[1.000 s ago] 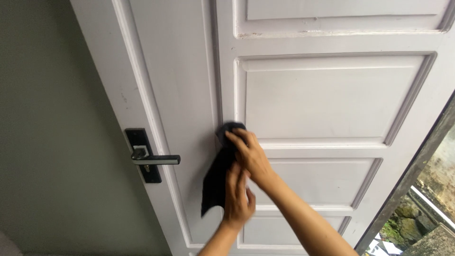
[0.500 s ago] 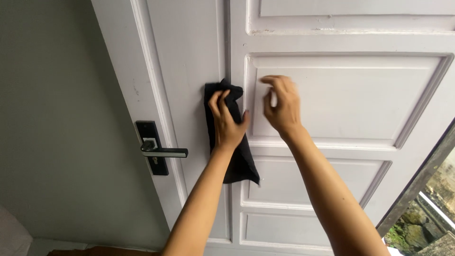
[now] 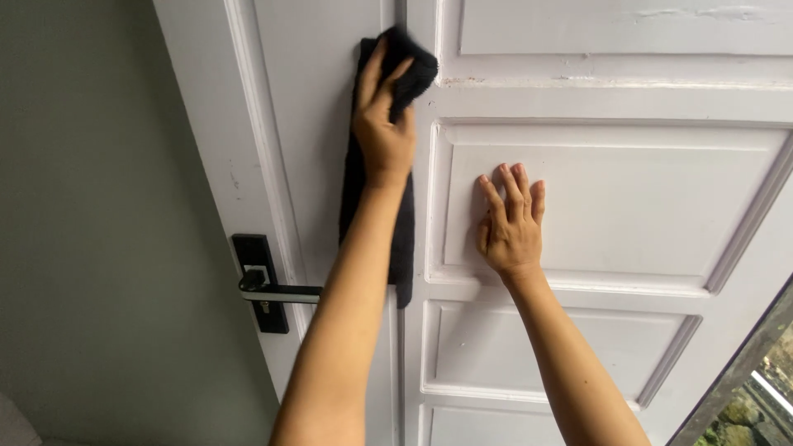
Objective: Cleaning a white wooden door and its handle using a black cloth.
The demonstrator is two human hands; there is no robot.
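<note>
Panelled white door (image 3: 628, 198) (black cloth (image 3: 405, 74))

The white door (image 3: 628, 215) is cut off at the top, bottom and right edges. Part of the black cloth (image 3: 402, 239) is hidden behind the left hand (image 3: 382, 132) and its forearm, and the black handle (image 3: 277, 291) gets partly covered too.

You see a black handle (image 3: 273, 289) left of the seam, a green wall (image 3: 91, 248) farther left, rocks (image 3: 756, 409) bottom right.
</note>
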